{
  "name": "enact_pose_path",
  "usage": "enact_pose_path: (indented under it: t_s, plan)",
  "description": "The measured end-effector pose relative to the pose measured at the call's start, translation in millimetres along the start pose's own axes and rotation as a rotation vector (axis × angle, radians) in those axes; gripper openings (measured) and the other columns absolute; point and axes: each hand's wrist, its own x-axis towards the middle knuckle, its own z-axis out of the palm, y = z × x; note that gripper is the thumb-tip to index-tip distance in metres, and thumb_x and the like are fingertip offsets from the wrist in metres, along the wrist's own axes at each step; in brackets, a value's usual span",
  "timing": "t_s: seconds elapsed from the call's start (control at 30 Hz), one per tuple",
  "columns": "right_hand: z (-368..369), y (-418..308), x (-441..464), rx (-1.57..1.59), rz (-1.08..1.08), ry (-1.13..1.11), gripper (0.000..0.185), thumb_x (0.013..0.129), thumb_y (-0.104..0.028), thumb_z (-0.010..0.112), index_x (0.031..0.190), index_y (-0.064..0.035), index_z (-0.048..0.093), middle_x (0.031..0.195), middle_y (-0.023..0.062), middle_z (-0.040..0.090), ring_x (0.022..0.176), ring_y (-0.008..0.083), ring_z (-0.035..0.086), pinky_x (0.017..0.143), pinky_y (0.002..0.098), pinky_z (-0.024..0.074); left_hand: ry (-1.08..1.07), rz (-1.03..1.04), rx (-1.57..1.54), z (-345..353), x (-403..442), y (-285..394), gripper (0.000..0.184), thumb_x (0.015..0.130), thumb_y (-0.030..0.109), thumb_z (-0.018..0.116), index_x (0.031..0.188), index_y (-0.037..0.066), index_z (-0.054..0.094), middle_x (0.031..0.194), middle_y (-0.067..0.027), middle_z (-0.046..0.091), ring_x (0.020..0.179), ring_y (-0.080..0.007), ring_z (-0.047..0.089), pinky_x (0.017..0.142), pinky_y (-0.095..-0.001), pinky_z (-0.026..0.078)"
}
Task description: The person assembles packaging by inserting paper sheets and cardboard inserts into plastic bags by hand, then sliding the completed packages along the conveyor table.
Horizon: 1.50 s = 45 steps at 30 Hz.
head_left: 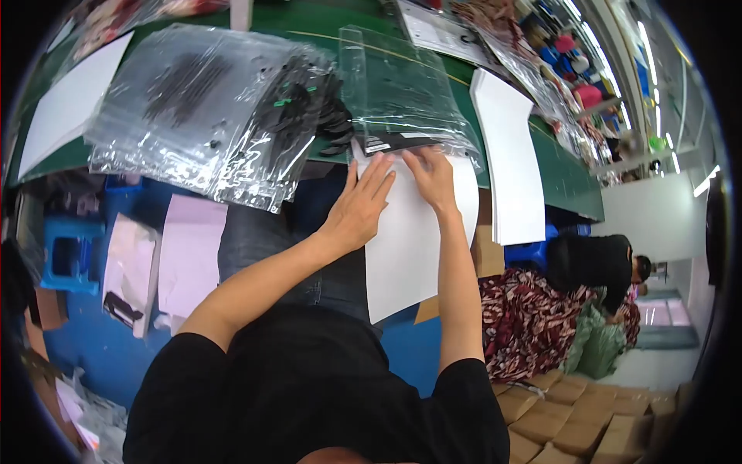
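A white sheet hangs over the front edge of the green table, its upper end by the mouth of a clear plastic bag. My left hand lies on the sheet's upper left part with its fingers spread. At the bag's opening, my right hand has its thumb and fingers bent together at the edge, beside a black strip with a white label; what they pinch is too small to make out. Left of the bag lie a stack of clear bags and a bunch of black pieces with green bits.
More white sheets lie to the right on the green table. A person in black bends over patterned cloth and a green sack. Cardboard boxes are at the lower right; a blue stool is at left.
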Motion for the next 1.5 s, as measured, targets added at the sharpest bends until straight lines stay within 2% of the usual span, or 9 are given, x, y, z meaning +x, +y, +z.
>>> enact_pose_path:
  t_s: [0.13, 0.47, 0.57, 0.67, 0.93, 1.03, 1.3, 1.4, 1.5]
  plan:
    - [11, 15, 14, -0.285, -0.408, -0.003, 0.022, 0.093, -0.019, 0.063, 0.105, -0.0016, 0.068, 0.101, 0.016, 0.067, 0.098, 0.0361, 0.06, 0.092, 0.0419, 0.0444, -0.021, 0.03, -0.059, -1, -3, -5, 0.053, 0.088, 0.007, 0.065, 0.136, -0.009, 0.048, 0.158, -0.0227, 0.027, 0.149, -0.0395, 0.021, 0.117, -0.0599, 0.022]
    - [23, 29, 34, -0.305, -0.323, 0.007, 0.025, 0.097, -0.024, 0.055, 0.101, -0.0021, 0.067, 0.104, 0.0183, 0.066, 0.101, 0.0373, 0.058, 0.093, 0.046, 0.0433, 0.085, 0.089, -0.183, -5, -35, -11, 0.049, 0.087, 0.0, 0.062, 0.134, -0.004, 0.051, 0.146, -0.0226, 0.043, 0.141, -0.0409, 0.037, 0.113, -0.0524, 0.035]
    - [20, 31, 35, -0.301, -0.286, -0.059, 0.027, 0.097, -0.026, 0.055, 0.105, -0.002, 0.066, 0.106, 0.0196, 0.065, 0.1, 0.0399, 0.057, 0.092, 0.0472, 0.0436, 0.326, -0.447, -0.415, 9, -89, -13, 0.036, 0.089, -0.002, 0.059, 0.124, -0.003, 0.06, 0.125, -0.0203, 0.06, 0.118, -0.0354, 0.058, 0.102, -0.0418, 0.047]
    - [9, 23, 39, -0.308, -0.222, -0.108, 0.032, 0.097, -0.029, 0.055, 0.104, -0.0018, 0.069, 0.105, 0.0209, 0.067, 0.099, 0.0402, 0.059, 0.09, 0.0471, 0.0451, -0.332, -0.941, -1.3, 7, -92, -19, 0.027, 0.09, -0.001, 0.059, 0.117, -0.004, 0.062, 0.115, -0.0177, 0.064, 0.107, -0.0315, 0.063, 0.097, -0.038, 0.049]
    - [-1, 21, 49, -0.238, -0.135, -0.16, 0.043, 0.098, -0.038, 0.054, 0.103, 0.0002, 0.073, 0.1, 0.0231, 0.071, 0.096, 0.0409, 0.064, 0.088, 0.0446, 0.0475, -0.073, -0.106, -0.828, -2, -15, 18, 0.02, 0.094, 0.005, 0.058, 0.111, -0.002, 0.067, 0.108, -0.0115, 0.07, 0.098, -0.0255, 0.067, 0.091, -0.0344, 0.051]
    - [-1, 24, 56, -0.286, -0.043, -0.22, 0.045, 0.099, -0.04, 0.053, 0.105, -0.0002, 0.072, 0.103, 0.0233, 0.07, 0.099, 0.0404, 0.064, 0.089, 0.0442, 0.0474, -0.244, 0.189, -0.089, 28, 3, -8, 0.04, 0.099, 0.018, 0.049, 0.137, 0.008, 0.057, 0.141, -0.0097, 0.056, 0.13, -0.0268, 0.051, 0.109, -0.0367, 0.04]
    - [1, 13, 36, -0.327, 0.024, -0.167, 0.047, 0.101, -0.043, 0.047, 0.11, -0.0021, 0.068, 0.109, 0.0236, 0.068, 0.106, 0.0401, 0.061, 0.094, 0.0473, 0.0455, -0.04, 0.179, -0.128, 80, 17, -74, 0.051, 0.097, 0.023, 0.046, 0.145, 0.011, 0.048, 0.15, -0.0084, 0.047, 0.139, -0.0262, 0.041, 0.117, -0.0394, 0.031]
    - [9, 18, 32, -0.355, -0.019, -0.142, 0.048, 0.103, -0.043, 0.043, 0.107, -0.0013, 0.068, 0.107, 0.0239, 0.068, 0.106, 0.0403, 0.061, 0.095, 0.0484, 0.0452, -0.117, 0.301, 0.584, 85, 22, -79, 0.054, 0.097, 0.024, 0.046, 0.149, 0.01, 0.043, 0.152, -0.0088, 0.045, 0.14, -0.0271, 0.04, 0.117, -0.0398, 0.03]
    - [16, 23, 31, -0.434, -0.072, -0.137, 0.05, 0.104, -0.042, 0.041, 0.102, 0.0006, 0.067, 0.105, 0.0249, 0.067, 0.104, 0.0402, 0.061, 0.094, 0.0479, 0.0453, -0.198, 0.213, 0.187, 84, 23, -80, 0.052, 0.1, 0.025, 0.044, 0.15, 0.01, 0.041, 0.152, -0.0097, 0.044, 0.14, -0.0276, 0.04, 0.117, -0.0402, 0.031]
